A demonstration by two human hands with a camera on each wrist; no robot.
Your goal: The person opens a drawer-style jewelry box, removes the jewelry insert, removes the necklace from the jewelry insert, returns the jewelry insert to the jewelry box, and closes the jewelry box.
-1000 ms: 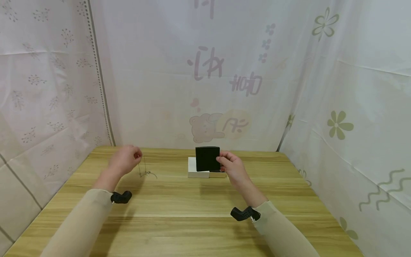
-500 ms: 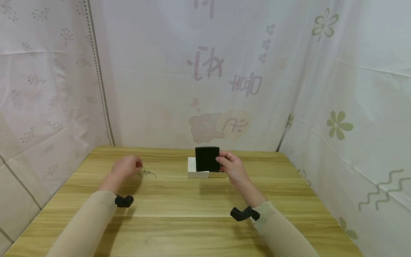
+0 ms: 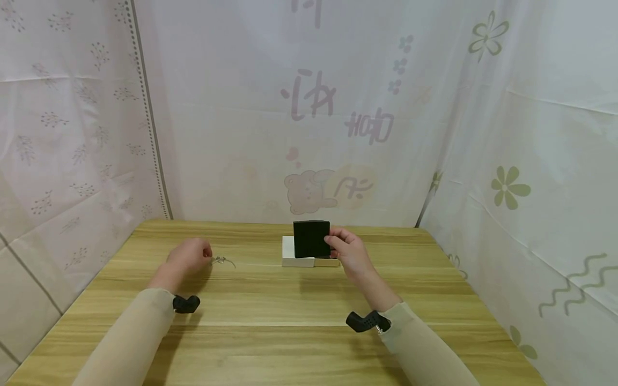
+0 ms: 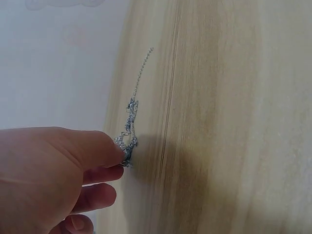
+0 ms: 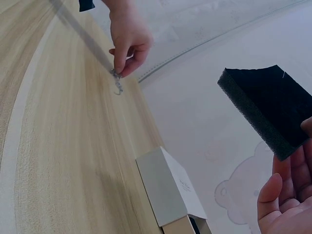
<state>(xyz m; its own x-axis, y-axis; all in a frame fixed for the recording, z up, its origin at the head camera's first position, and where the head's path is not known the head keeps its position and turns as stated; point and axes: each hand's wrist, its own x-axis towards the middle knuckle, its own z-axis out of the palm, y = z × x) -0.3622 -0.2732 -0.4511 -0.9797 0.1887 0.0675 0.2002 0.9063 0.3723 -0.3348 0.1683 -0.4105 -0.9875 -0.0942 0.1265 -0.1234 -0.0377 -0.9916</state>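
At the left of the table, my left hand (image 3: pixel 190 254) is low over the wood. Its thumb and finger pinch one end of a fine silver chain (image 4: pixel 131 114), which seems to be a necklace or bracelet. The bunched chain and its beaded tail lie on the tabletop, stretching away from the fingertips. My right hand (image 3: pixel 354 254) holds a square black foam pad (image 5: pixel 273 109) upright by its edge between thumb and fingers. The pad has a smooth dark face and a rough, porous side. It is raised in front of a white box (image 3: pixel 298 262) and covers part of it.
The small white box (image 5: pixel 168 187) sits near the table's back edge, partly slid out of its sleeve, with something dark inside. Pale printed curtains (image 3: pixel 232 134) hang behind and at both sides of the wooden table (image 3: pixel 270 332).
My left hand has come down, and the chain strands that hung from its fingers now lie gathered on the table. The right hand and the foam pad have stayed still.
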